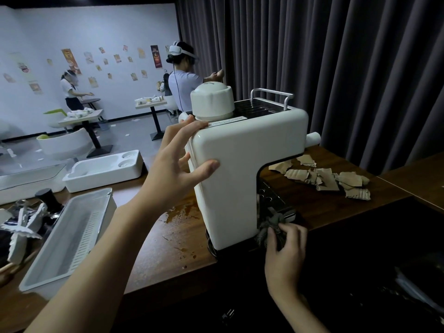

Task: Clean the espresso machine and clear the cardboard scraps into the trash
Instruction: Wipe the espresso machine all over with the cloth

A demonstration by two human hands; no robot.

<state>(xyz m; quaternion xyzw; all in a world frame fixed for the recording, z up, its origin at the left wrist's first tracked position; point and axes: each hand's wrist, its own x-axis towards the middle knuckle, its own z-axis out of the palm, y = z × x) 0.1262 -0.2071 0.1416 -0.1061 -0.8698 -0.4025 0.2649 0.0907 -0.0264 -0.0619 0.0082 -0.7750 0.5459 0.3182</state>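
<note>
The white espresso machine [240, 164] stands on the wooden counter [168, 255], close to the counter's near edge. The left hand [177, 162] is spread wide and presses on the machine's top corner, with the thumb flat on its side; it is curled round nothing. The right hand [286, 248] pinches a bunched grey cloth [274, 224] low at the machine's front, right by the metal drip tray [271, 198].

I think the step is wiping that low part. It would go best with small rubs and the cloth pushed into the corners; the left hand should hold the machine firm so it does not slide off the edge.

The machine's own top hangs over the tray, so the gap looks tight. The cardboard scraps [324, 179] lie in a heap to the far right of the machine, not yet cleared; a wet brown patch [182, 212] sits just left of the machine; a long white bin [72, 236] and a white foam tray [105, 171] lie farther left of it.
</note>
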